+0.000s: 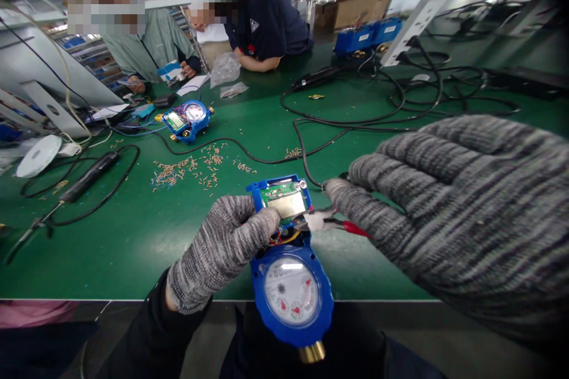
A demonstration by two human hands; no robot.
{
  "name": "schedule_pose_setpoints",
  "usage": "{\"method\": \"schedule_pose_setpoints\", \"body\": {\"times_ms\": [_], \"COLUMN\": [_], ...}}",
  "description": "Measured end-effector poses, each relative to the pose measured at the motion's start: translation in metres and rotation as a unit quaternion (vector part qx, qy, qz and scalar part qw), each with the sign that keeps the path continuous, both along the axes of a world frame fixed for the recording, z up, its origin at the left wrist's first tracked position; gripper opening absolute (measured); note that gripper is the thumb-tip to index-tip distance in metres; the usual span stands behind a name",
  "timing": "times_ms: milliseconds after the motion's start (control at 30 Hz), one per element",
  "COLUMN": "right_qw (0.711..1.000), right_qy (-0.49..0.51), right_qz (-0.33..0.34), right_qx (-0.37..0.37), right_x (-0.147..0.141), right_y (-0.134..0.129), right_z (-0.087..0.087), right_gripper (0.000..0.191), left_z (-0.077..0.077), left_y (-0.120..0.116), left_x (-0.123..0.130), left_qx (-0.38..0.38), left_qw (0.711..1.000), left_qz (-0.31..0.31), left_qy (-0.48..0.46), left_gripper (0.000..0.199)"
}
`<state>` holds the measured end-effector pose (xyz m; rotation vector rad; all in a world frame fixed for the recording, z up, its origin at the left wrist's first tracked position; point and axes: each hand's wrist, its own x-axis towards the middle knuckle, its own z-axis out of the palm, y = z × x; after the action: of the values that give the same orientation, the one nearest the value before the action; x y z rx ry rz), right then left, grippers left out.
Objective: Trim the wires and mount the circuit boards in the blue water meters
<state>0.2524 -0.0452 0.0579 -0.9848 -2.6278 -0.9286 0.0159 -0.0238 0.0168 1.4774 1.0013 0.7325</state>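
Well, the work looks partway through from where I stand. The blue meter (291,320) is tipped up at the near edge of the green bench (133,260), its dial toward the person and a brass fitting (312,352) pointing down. Its upper compartment has no cover on it, so the circuit board (271,192) shows, and below that a bundle of coloured wires (291,238) lies exposed.

The left hand (222,243), gloved, has its fingers curled round the side of the housing, the thumb pressed by the board's pale display; that grip seems firm. The right hand (466,219) has its fingers loosely bent, with the red-handled pliers (329,223) held by the thumb side, their tips in among the wiring. How tightly they're gripped, or whether the jaws have bitten on anything, I can't tell.

So the board is seated, I'd say, while the wiring is the part in hand. Tidying it and covering the compartment both appear to be left. Farther back sits a second blue meter (195,121), also uncovered, with small metal pieces (166,174) scattered between.
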Motion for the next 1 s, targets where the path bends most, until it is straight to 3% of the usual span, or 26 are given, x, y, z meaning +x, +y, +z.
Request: {"method": "schedule_pose_setpoints", "body": {"times_ms": [200,500,700,1000], "right_qw": [1.0,0.999,0.999,1.0], "right_qy": [0.006,0.026,0.026,0.029], "right_qz": [-0.016,-0.014,0.027,0.009], "right_qx": [0.012,-0.022,-0.033,-0.008], "right_x": [-0.004,-0.009,-0.004,-0.004], "right_y": [-0.004,-0.001,0.001,0.001], "right_z": [-0.004,-0.004,-0.002,-0.005], "right_gripper": [0.034,0.032,0.029,0.024], "left_z": [-0.001,-0.006,-0.01,-0.009], "left_y": [-0.001,-0.003,-0.004,-0.004], "left_x": [0.003,0.002,0.0,-0.002], "left_qx": [0.013,0.032,0.048,0.041], "left_qw": [0.998,0.998,0.997,0.999], "left_qz": [0.024,0.023,0.029,0.018], "left_qy": [0.053,0.053,0.055,0.012], "left_gripper": [0.035,0.031,0.033,0.026]}}
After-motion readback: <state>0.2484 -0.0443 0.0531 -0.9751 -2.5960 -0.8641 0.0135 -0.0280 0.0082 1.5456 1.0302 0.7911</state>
